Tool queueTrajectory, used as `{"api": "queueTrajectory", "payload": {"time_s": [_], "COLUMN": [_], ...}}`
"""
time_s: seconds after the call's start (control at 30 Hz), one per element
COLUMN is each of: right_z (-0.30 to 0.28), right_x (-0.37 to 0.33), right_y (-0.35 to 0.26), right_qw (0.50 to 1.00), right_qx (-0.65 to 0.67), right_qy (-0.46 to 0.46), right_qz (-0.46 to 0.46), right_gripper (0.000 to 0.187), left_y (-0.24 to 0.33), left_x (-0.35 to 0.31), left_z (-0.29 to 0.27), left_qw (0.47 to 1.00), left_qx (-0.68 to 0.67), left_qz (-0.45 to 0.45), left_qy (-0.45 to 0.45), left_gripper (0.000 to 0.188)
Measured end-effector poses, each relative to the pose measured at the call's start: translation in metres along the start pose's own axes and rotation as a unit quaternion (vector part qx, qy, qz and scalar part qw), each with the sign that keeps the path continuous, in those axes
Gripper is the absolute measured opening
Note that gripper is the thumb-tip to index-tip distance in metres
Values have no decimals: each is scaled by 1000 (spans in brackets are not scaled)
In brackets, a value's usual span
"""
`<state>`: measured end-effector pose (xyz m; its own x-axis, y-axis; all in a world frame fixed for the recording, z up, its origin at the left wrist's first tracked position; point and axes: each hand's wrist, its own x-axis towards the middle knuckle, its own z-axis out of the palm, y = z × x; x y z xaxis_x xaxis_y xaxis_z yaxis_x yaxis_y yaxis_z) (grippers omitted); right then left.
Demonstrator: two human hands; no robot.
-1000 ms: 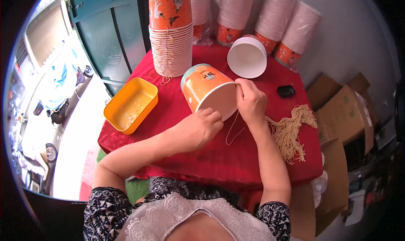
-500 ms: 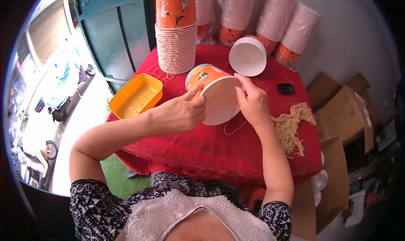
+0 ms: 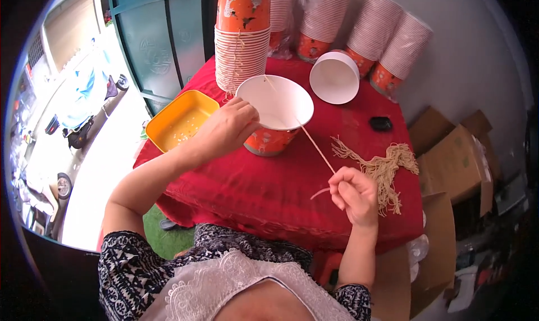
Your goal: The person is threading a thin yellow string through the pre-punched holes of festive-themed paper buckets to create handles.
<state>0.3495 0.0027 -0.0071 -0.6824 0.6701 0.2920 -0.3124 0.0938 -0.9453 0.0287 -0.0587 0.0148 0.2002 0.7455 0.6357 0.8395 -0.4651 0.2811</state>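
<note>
A paper bucket [image 3: 270, 141], white inside and orange with printed figures outside, stands upright on the red-covered table in front of me. At its left rim, my left hand [image 3: 234, 123] is closed with curled fingers and steadies it. My right hand [image 3: 355, 196] pinches a thin beige cord [image 3: 318, 150], which runs taut to the bucket's near right rim. A short end of the cord sticks out left of those fingers. More of the cord shows at the far inside wall of the bucket.
A yellow tray [image 3: 210, 105] with small white bits sits at the left. Behind stand stacked paper buckets [image 3: 242, 54], and a white-mouthed one [image 3: 334, 79] lies on its side. A bundle of cords [image 3: 387, 169] and a small black object [image 3: 380, 123] lie right; cardboard boxes [image 3: 455, 152] stand beyond.
The bucket has gone from tilted in both hands to upright on the table. My right hand has left its rim and moved toward me and right, drawing the cord taut.
</note>
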Motion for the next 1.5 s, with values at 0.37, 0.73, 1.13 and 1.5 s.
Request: {"api": "queueTrajectory", "payload": {"time_s": [0.37,0.73,1.13,1.5], "right_z": [13,43,60,96], "right_x": [-14,5,-9,-23], "right_y": [23,51,56,40], "right_qw": [955,905,933,967], "right_qx": [244,379,321,-202], "right_qy": [-101,-103,-60,86], "right_qz": [-135,-162,-149,-125], "right_gripper": [39,42,35,26], "left_y": [9,82,110,126], "left_x": [-15,-54,-56,-61], "left_z": [-21,39,59,41], "left_qw": [1000,977,816,957], "left_qx": [-16,-161,-502,-202], "left_qz": [-6,-94,-275,-190], "left_qy": [-13,101,85,85], "left_gripper": [27,13,32,23]}}
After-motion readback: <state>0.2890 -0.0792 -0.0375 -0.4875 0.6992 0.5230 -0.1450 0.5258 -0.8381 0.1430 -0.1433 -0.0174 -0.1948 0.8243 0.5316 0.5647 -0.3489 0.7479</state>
